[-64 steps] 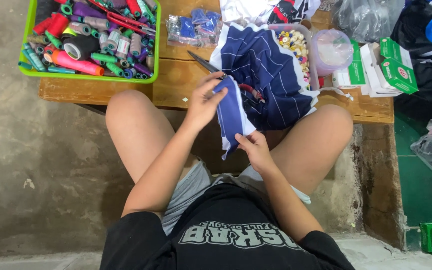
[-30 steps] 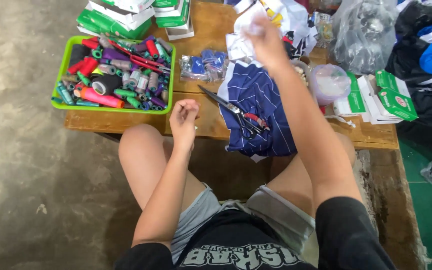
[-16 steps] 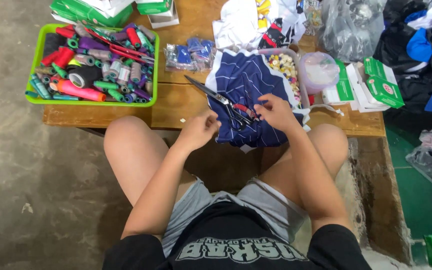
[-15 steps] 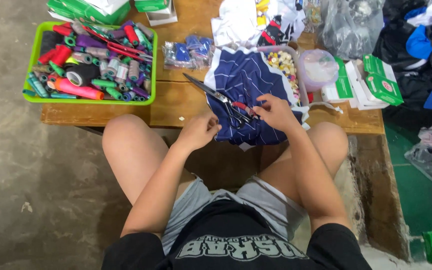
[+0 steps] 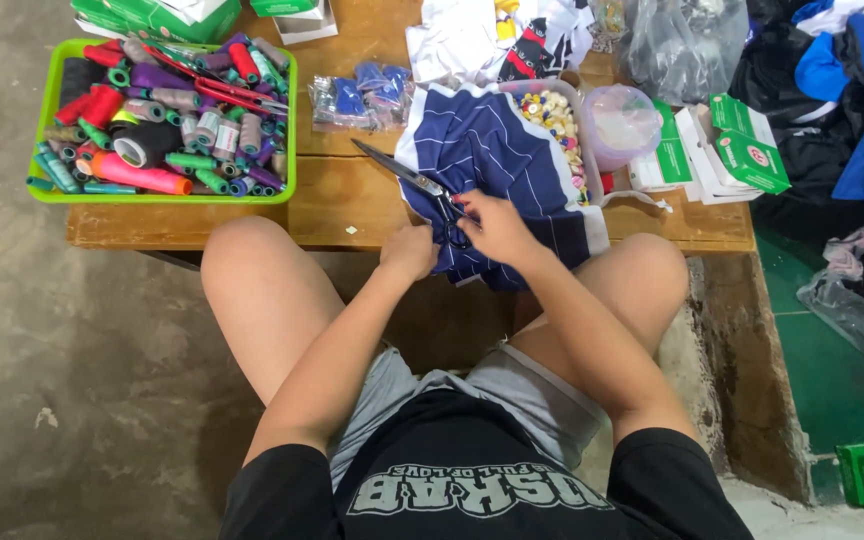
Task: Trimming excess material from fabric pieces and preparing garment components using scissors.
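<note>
Nearest, the left hand pinches the hem of the navy striped cloth hanging off the wooden table edge; the right hand, fingers curled, presses it beside the scissors. Soft, light, limp — probably best gripped at the edge. Farther left — a green tray of thread spools.

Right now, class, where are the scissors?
In the head view, the scissors lie mid-table on the blue cloth's left edge, handles by both hands, right of the green tray.

Low wooden bench under green tray (thread spools), striped cloth, scissors
</note>
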